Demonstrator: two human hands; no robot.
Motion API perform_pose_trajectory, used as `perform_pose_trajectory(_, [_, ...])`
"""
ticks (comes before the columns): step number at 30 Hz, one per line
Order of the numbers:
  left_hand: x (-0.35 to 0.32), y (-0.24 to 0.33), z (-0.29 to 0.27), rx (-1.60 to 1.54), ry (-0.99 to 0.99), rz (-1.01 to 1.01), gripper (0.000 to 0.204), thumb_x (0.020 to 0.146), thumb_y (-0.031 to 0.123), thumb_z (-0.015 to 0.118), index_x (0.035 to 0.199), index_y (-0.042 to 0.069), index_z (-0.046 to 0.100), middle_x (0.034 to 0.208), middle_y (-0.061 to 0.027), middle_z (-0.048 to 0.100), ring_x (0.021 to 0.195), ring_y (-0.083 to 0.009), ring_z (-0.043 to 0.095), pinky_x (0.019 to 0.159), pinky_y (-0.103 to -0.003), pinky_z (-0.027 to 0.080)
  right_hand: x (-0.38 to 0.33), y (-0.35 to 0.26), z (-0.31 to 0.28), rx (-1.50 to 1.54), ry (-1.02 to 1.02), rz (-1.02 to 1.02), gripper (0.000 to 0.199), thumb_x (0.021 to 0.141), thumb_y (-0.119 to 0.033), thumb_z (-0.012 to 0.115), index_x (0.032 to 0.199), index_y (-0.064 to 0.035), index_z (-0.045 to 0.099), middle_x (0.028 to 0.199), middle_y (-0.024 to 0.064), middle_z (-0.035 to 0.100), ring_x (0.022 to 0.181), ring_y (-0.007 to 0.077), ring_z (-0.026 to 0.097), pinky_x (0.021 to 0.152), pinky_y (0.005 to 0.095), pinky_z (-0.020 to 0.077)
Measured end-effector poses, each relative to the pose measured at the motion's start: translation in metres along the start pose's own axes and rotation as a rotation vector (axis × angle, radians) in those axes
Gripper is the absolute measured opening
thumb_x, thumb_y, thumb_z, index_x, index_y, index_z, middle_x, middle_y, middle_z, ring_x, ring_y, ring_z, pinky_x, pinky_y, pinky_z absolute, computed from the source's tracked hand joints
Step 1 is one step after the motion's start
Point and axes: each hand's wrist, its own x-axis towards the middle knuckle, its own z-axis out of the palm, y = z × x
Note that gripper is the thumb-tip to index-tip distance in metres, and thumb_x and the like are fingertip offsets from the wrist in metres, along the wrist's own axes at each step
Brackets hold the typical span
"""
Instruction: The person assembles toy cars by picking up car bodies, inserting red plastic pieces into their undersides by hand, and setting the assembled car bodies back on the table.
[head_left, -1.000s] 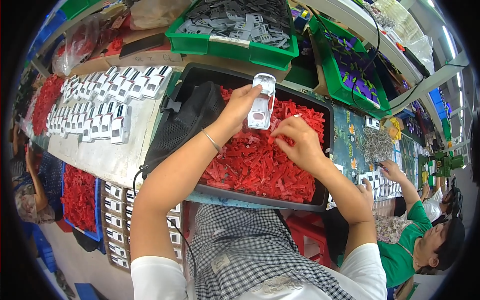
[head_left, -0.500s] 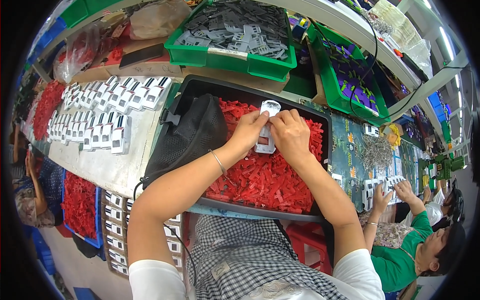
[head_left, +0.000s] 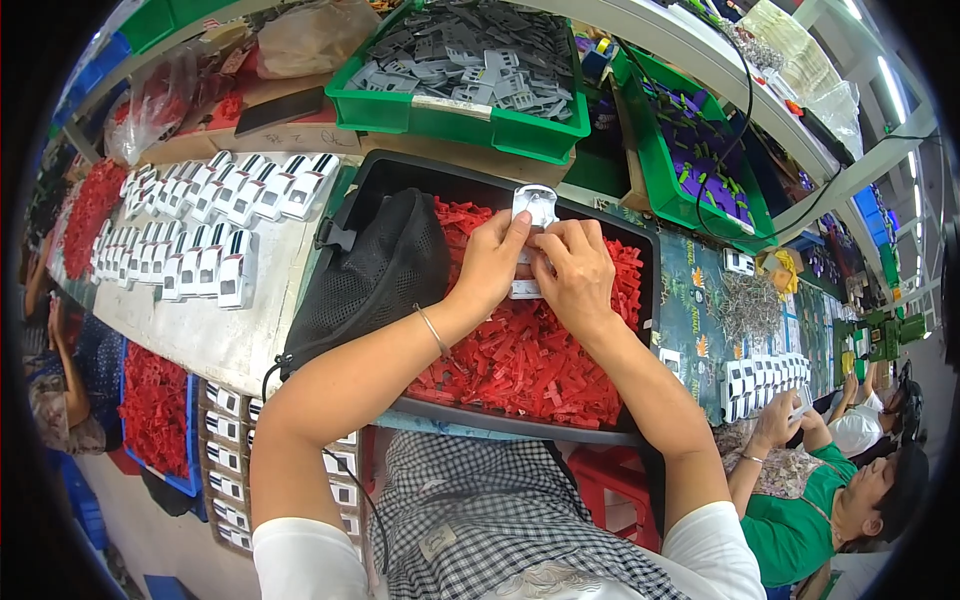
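Between my two hands is a white plastic shell [head_left: 535,205], its hollow inside facing up. My left hand [head_left: 490,262] grips its left side, thumb on top. My right hand [head_left: 575,268] is closed at its right side, fingertips pressed down at its middle; whether a small piece sits under them is hidden. Below my hands lies a heap of small red plastic pieces [head_left: 520,365] in a black tray [head_left: 630,432]. A black mesh bag [head_left: 375,270] rests on the tray's left part.
White assembled shells [head_left: 235,268] stand in rows on the left table [head_left: 265,330]. Behind the tray are a green bin [head_left: 520,135] of grey parts and another green bin [head_left: 665,190] of purple parts. At the right, a co-worker in a green top [head_left: 800,515] handles a white piece.
My right fingers have come down over the shell's middle, covering its opening. The shell has shifted slightly left and down. The co-worker's hands have drawn back from the row of white shells.
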Motion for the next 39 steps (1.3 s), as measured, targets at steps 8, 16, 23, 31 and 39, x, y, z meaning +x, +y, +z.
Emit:
perform_pose_trajectory(8, [0.000,-0.005,0.002,-0.093,-0.017,-0.039,0.029,0.099,0.024,0.050,0.106,-0.003,0.058,0.092,-0.0081,0.065,0.079,-0.0134,0.064,0.062,-0.029,0.058,0.004,0.004,0.001,0.072,0.061,0.094,0.019,0.066,-0.002,0.074,0.083,-0.0082,0.067,0.096,0.0064,0.057,0.087,0.0263,0.053,0.069,0.0374,0.0455])
perform_pose_trajectory(16, [0.002,-0.010,0.002,-0.135,-0.021,-0.059,0.020,0.095,0.013,0.052,0.103,-0.004,0.059,0.090,-0.0076,0.066,0.076,-0.0125,0.064,0.061,-0.029,0.057,0.005,0.005,-0.003,0.087,0.069,0.086,0.020,0.067,0.000,0.075,0.083,-0.0064,0.065,0.101,0.0081,0.057,0.090,0.0263,0.052,0.072,0.0363,0.0451])
perform_pose_trajectory(23, [0.005,-0.015,-0.003,0.029,0.042,0.011,0.018,0.091,0.011,0.056,0.095,-0.005,0.062,0.079,-0.0075,0.065,0.068,-0.0105,0.062,0.058,-0.028,0.054,0.007,0.003,-0.006,0.250,0.092,0.208,0.035,0.069,-0.005,0.075,0.101,-0.0056,0.060,0.104,0.0094,0.057,0.091,0.0275,0.054,0.073,0.0360,0.0473])
perform_pose_trajectory(31, [-0.001,-0.007,0.002,0.375,0.011,0.164,0.024,0.084,0.016,0.062,0.100,-0.002,0.065,0.070,-0.0186,0.065,0.061,-0.0249,0.066,0.058,-0.036,0.049,-0.003,0.018,0.003,0.754,-0.011,0.635,0.046,0.077,-0.006,0.071,0.120,0.0008,0.055,0.094,0.0090,0.063,0.076,0.0130,0.061,0.064,0.0268,0.0490])
perform_pose_trajectory(39, [-0.001,0.001,0.000,0.454,-0.016,0.122,0.022,0.082,0.017,0.063,0.096,0.000,0.067,0.071,-0.0195,0.065,0.063,-0.0303,0.065,0.060,-0.037,0.049,0.002,0.019,-0.003,0.878,-0.077,0.694,0.039,0.078,-0.005,0.070,0.115,0.0030,0.058,0.082,0.0067,0.064,0.064,0.0086,0.062,0.057,0.0225,0.0472])
